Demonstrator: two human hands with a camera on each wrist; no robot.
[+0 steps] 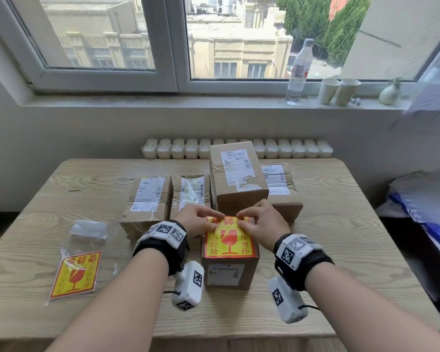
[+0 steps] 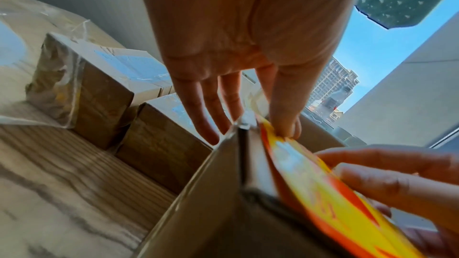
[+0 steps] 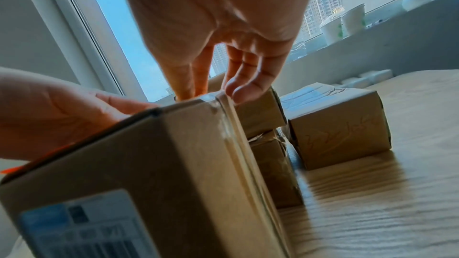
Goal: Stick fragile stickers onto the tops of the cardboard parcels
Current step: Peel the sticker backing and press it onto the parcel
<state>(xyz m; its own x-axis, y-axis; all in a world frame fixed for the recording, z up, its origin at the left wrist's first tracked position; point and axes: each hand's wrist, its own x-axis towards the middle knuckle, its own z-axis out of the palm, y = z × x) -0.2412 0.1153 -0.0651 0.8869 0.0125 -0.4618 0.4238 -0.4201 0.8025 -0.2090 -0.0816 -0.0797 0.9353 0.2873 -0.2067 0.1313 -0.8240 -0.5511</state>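
A small cardboard parcel (image 1: 229,271) stands at the table's near middle. A yellow and red fragile sticker (image 1: 229,243) lies on its top, with the far edge lifted and curled. My left hand (image 1: 217,221) pinches that far edge at its left part, and my right hand (image 1: 241,219) pinches it at the right. In the left wrist view the thumb and forefinger of the left hand (image 2: 285,130) nip the sticker (image 2: 323,193) above the parcel (image 2: 198,213). The right wrist view shows the right hand (image 3: 211,91) with fingertips at the parcel's (image 3: 149,164) far top edge; the sticker is almost hidden there.
Several other parcels stand just behind: two low ones (image 1: 145,199) (image 1: 189,194), a tall one (image 1: 236,179) and one at the right (image 1: 282,191). A clear bag with more stickers (image 1: 75,274) lies at the left. A bottle (image 1: 299,72) and cups (image 1: 338,91) are on the sill.
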